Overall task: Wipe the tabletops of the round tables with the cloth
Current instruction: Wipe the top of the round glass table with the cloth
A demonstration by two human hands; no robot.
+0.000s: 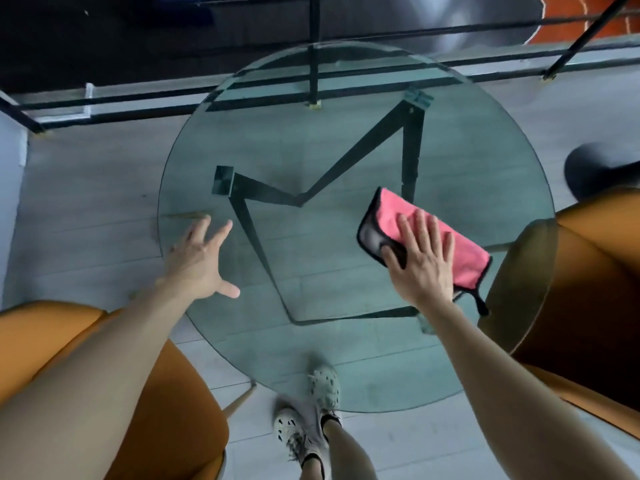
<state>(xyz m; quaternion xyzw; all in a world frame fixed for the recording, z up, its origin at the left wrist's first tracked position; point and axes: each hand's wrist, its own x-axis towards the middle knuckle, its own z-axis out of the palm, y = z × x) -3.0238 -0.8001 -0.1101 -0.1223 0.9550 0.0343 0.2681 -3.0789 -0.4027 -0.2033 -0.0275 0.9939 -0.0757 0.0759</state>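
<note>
The left hand (199, 261) reaches toward 1 o'clock with spread fingers; the right hand (420, 258) lies flat, fingers toward 12 o'clock.

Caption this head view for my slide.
Right hand presses a pink cloth on the round glass table; left hand spread open.

The round glass desk (311, 140) stands on a pale plank floor (86, 188), its dark frame visible through the top. A pink, black-edged cloth (460, 251) lies flat on its right side.
</note>
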